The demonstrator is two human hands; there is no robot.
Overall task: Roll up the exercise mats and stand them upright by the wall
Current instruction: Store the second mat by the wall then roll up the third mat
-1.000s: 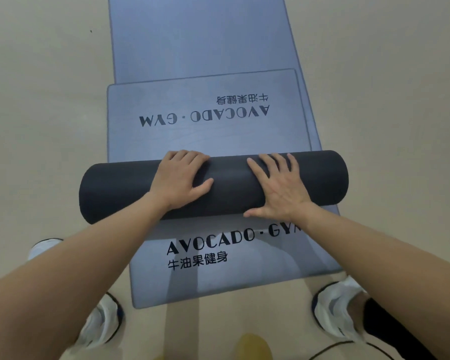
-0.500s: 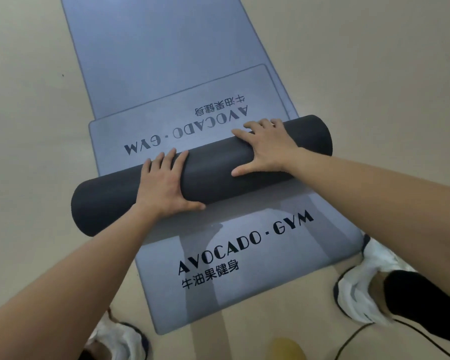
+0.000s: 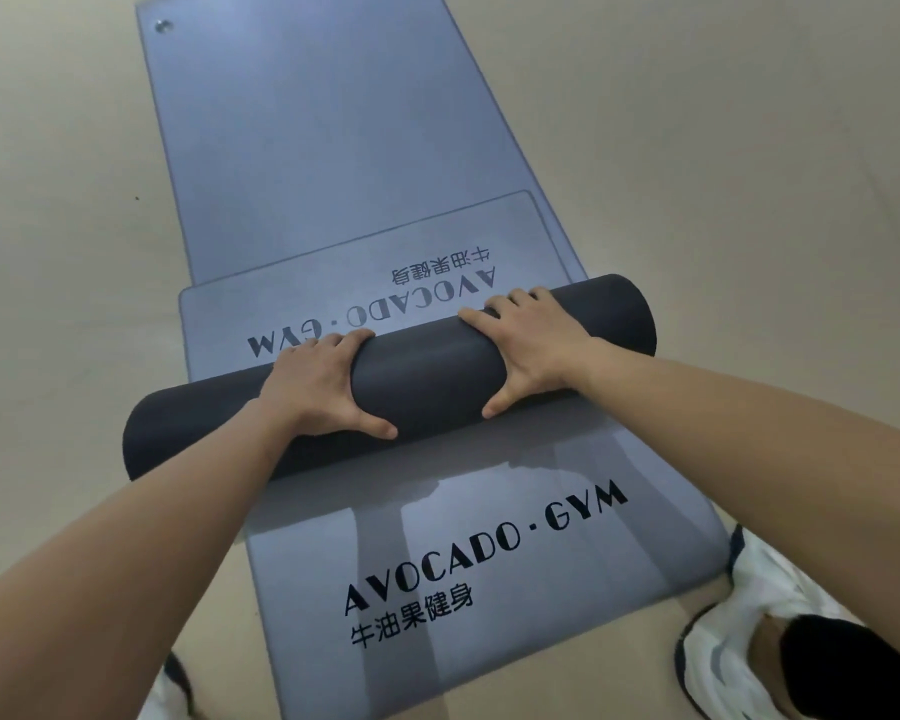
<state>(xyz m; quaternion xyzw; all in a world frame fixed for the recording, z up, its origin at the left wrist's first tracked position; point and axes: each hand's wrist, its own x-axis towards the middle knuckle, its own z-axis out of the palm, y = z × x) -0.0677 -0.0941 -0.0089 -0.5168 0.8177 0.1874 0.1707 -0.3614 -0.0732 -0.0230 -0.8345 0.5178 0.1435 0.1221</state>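
Where the beige floor (image 3: pixel 749 174) spreads out on both sides, a long blue-grey mat (image 3: pixel 307 148) runs straight away from the person. It has a metal eyelet (image 3: pixel 163 26) in its far left corner and "AVOCADO · GYM" printed at the near end. On top of it lies a second mat (image 3: pixel 292 309), its print upside down at the far edge, and this one ends in the dark roll (image 3: pixel 427 376) under the hands. The roll lies crosswise on the long mat, its axis slanting from near-left to far-right, both ends reaching past the mat's edges. The left hand (image 3: pixel 318 387) and right hand (image 3: pixel 531 350) both grip it — fingers curved over the top, thumbs spread on the near face — one either side of the middle. A white right shoe (image 3: pixel 749 605) sits just beside the mat's near corner, and the left shoe (image 3: pixel 178 688) peeks in at the bottom edge.
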